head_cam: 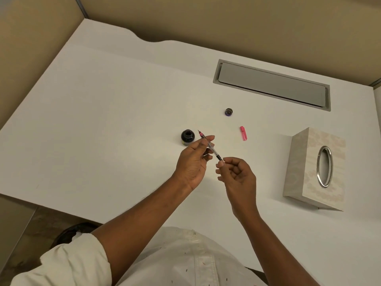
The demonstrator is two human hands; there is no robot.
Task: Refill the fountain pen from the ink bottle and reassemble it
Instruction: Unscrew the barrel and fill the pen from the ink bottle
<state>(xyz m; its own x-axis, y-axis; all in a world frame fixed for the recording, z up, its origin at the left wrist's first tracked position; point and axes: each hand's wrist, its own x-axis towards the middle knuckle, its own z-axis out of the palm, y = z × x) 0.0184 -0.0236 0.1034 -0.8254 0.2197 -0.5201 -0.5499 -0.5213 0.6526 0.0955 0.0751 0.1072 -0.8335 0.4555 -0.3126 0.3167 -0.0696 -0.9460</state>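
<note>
My left hand (193, 162) pinches the fountain pen's inner section (212, 148) near its pink grip, nib pointing up and away toward the ink bottle. My right hand (237, 174) holds the black knob end of the clear converter between thumb and forefinger. The open ink bottle (187, 136), dark and round, stands on the white desk just left of the nib. Its cap (228, 112) lies farther back to the right. A pink pen part (243, 133) lies on the desk right of the hands; whether it is the cap or the barrel is unclear.
A patterned tissue box (315, 170) with an oval metal opening stands at the right. A grey cable-tray lid (272, 84) is set into the white desk (103, 120) at the back. Beige partition walls enclose the desk at the back and left.
</note>
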